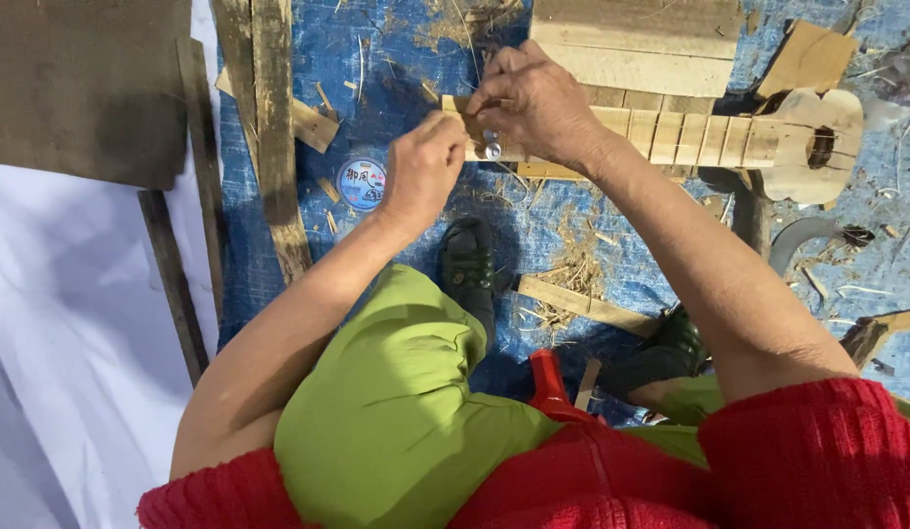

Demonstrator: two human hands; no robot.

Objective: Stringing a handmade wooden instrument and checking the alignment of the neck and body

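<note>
Working at the head end of an unfinished wooden instrument (pixel 670 137).
Right hand (pixel 533 103) pinching its neck end over blue tarp (pixel 396 59); left hand (pixel 423 168) closed just beside, contents hidden; round spool (pixel 361 182) nearby.

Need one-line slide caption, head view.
Both hands, left and right, work the head of a small wooden instrument over blue tarp.
</note>
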